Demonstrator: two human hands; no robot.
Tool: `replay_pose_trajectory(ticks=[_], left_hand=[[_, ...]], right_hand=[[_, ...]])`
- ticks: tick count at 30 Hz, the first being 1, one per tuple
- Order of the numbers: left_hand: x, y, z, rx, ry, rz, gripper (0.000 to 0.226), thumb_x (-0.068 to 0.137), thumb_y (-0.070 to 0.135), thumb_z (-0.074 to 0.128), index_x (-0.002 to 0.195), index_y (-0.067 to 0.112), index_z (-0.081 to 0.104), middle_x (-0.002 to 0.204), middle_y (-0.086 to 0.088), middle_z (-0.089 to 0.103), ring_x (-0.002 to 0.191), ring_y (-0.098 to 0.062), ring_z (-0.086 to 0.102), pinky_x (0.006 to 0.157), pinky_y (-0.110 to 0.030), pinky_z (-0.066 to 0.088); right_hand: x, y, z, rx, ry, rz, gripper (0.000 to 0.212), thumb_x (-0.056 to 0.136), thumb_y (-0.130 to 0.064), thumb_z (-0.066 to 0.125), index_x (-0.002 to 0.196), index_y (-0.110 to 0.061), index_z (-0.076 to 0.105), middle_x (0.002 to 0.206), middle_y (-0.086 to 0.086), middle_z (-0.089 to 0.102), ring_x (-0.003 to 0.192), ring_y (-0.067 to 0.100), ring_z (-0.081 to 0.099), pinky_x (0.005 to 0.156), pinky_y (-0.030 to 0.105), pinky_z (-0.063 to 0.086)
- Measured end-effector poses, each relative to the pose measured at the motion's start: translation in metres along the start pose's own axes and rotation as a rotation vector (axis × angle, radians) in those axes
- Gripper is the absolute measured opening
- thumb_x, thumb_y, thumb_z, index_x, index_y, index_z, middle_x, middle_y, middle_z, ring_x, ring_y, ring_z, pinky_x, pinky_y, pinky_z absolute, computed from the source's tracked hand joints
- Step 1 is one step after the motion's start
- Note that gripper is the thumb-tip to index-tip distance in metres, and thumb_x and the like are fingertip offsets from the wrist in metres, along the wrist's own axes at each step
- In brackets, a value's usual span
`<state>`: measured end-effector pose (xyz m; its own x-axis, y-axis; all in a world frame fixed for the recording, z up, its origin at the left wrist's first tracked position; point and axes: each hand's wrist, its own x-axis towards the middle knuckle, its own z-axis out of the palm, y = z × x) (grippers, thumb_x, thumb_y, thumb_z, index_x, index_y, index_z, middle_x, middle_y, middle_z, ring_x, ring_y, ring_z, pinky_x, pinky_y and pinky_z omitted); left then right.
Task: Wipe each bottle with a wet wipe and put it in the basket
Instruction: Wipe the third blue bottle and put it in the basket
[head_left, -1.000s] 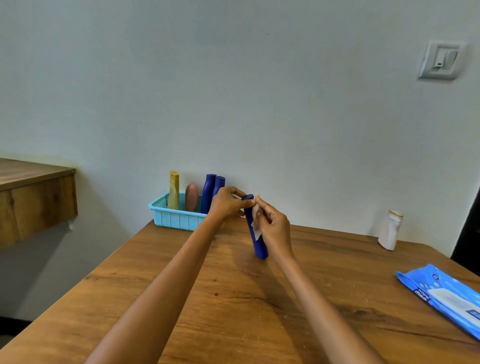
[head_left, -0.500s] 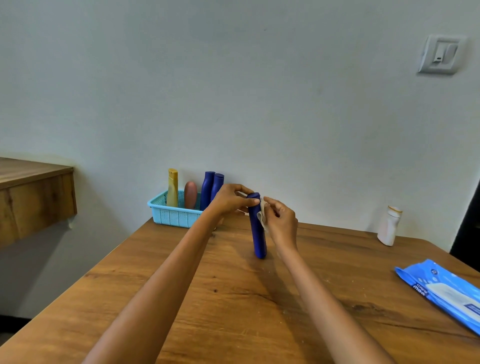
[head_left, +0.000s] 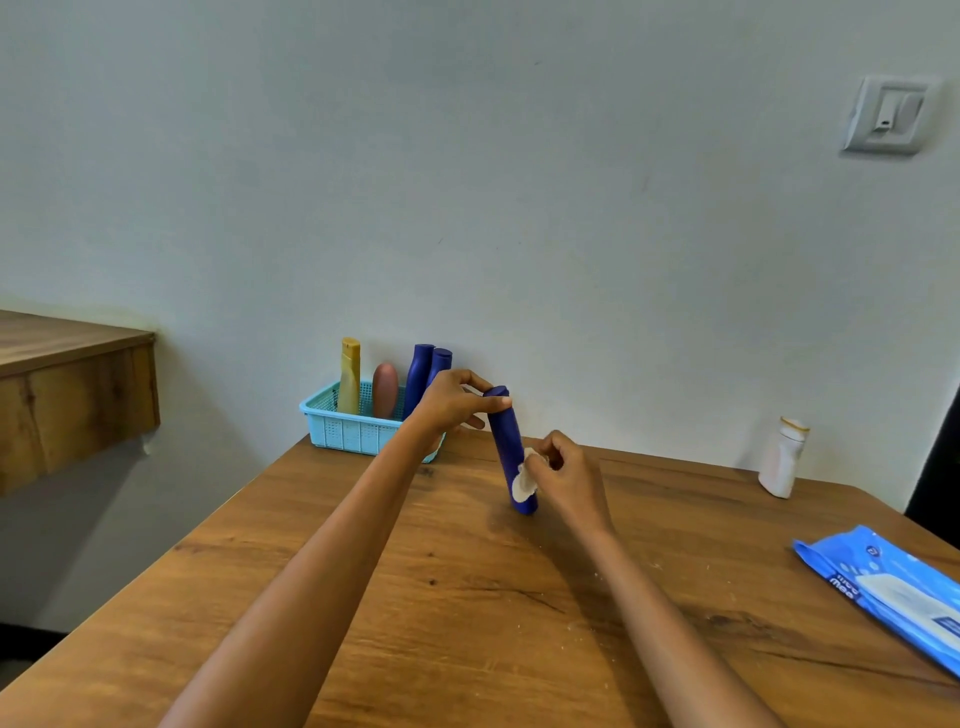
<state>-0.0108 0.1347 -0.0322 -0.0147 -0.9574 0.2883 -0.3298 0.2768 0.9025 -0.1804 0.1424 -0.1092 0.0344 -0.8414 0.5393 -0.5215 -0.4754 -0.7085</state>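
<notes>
A tall dark blue bottle stands slightly tilted on the wooden table. My left hand pinches its top. My right hand presses a small white wet wipe against the bottle's lower part. Behind my left hand, a light blue basket against the wall holds a yellow bottle, a brown-pink bottle and two dark blue bottles. A white bottle stands alone at the back right of the table.
A blue pack of wet wipes lies at the table's right edge. A wooden shelf juts from the wall at left. A light switch sits high on the wall. A dark opening borders the far right.
My right hand has slid the wipe down from the bottle's top to its lower part. My left hand keeps hold of the top.
</notes>
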Motion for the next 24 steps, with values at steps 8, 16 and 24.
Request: replay_pose_trajectory(ticks=[8,16,24], left_hand=[[-0.003,0.007,0.002,-0.01,-0.114,0.036,0.026,0.087,0.008,0.063,0.113,0.005,0.059,0.096,-0.005,0.063,0.076,-0.009,0.062,0.055,-0.011,0.05],[-0.003,0.001,0.003,0.045,-0.059,0.093,0.029,0.085,0.007,0.065,0.114,0.003,0.063,0.104,-0.012,0.068,0.082,-0.013,0.064,0.065,-0.017,0.052],[-0.004,-0.002,-0.006,0.02,-0.046,0.028,0.031,0.087,0.008,0.064,0.117,0.002,0.059,0.099,-0.008,0.062,0.073,-0.008,0.06,0.053,-0.009,0.049]], right_hand=[[0.023,-0.03,0.0,0.354,0.232,0.04,0.023,0.094,-0.022,0.054,0.113,-0.015,0.065,0.111,-0.004,0.065,0.1,0.008,0.059,0.074,0.011,0.046],[0.009,-0.028,0.023,0.269,0.15,-0.086,0.041,0.097,-0.031,0.045,0.136,-0.018,0.049,0.131,-0.003,0.057,0.115,0.009,0.055,0.089,0.018,0.049],[-0.001,0.005,0.012,0.028,0.033,-0.108,0.026,0.095,-0.032,0.051,0.117,-0.02,0.06,0.099,-0.01,0.065,0.09,0.009,0.063,0.07,0.025,0.054]])
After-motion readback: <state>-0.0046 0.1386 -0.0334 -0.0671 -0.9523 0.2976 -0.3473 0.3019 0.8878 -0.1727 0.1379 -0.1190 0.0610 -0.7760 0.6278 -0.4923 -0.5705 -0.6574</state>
